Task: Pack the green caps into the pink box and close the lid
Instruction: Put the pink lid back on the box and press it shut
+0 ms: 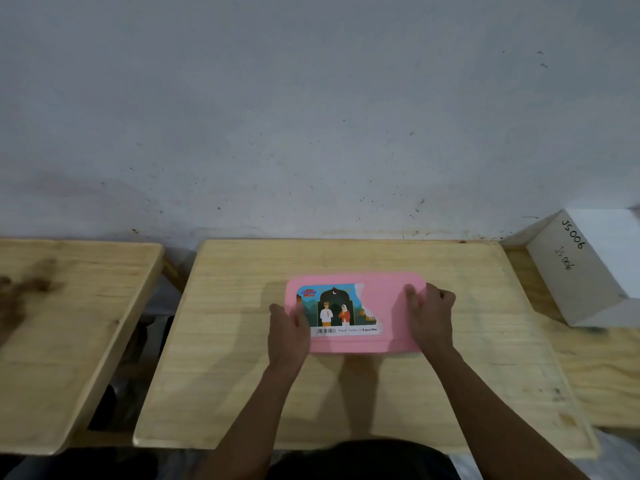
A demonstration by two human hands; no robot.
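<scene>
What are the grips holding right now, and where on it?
The closed pink box: left grip holds its left end, right grip its right end.

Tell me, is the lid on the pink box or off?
On: the pink lid lies flat on top, left hand and right hand gripping its ends.

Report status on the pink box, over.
Left hand and right hand grip the pink box at its ends. Lid on top. No green caps in view. White box to the right, apart.
</scene>
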